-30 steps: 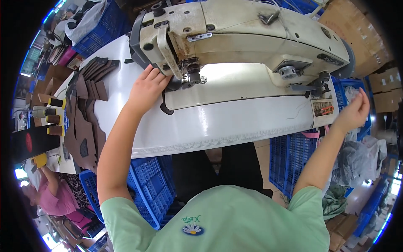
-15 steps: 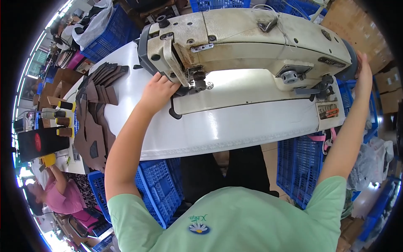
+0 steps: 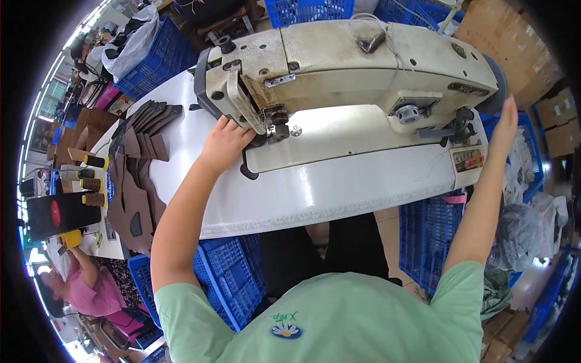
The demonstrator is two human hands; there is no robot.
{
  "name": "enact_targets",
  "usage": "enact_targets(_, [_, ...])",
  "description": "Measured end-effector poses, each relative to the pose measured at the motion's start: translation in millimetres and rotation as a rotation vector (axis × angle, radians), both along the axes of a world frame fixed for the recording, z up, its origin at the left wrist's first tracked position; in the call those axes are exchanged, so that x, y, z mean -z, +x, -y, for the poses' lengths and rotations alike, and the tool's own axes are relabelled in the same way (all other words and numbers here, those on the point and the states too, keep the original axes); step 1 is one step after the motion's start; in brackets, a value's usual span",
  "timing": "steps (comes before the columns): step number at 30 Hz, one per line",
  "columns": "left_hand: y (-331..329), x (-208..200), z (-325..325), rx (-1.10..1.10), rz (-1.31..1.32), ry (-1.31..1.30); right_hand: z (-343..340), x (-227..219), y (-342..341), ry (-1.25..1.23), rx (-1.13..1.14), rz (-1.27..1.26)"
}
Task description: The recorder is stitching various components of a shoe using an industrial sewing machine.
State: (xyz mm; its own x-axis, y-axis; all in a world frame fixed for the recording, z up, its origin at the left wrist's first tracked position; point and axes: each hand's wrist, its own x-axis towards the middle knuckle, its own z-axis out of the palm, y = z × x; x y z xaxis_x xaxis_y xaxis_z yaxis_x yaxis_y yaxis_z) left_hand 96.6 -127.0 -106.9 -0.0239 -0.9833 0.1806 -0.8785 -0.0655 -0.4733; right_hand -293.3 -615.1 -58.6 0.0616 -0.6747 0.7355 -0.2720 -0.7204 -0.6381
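Brown pieces (image 3: 128, 206) lie in a stack at the far left of the tabletop (image 3: 266, 196). My left hand (image 3: 227, 146) comes next: forearm slanting up and inward, knuckles uppermost, fingers close together at the machine's needle end. A dark piece (image 3: 259, 141) sits just right of their tips; whether they pinch it, I cannot tell. The presser foot (image 3: 279, 133) is right of that. The machine (image 3: 363, 66) has its long axis running left to right, between my hands. At its right end, the wheel (image 3: 497, 85) lies just up and left of my right hand (image 3: 503, 126), the nearer one: arm raised, fingers straight, seen edge-on; contact unclear.
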Motion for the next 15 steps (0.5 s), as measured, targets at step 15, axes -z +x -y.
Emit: enact_targets(15, [14,1,-4,0.051,-0.015,0.046,-4,19,-8,0.23,0.14,-0.238])
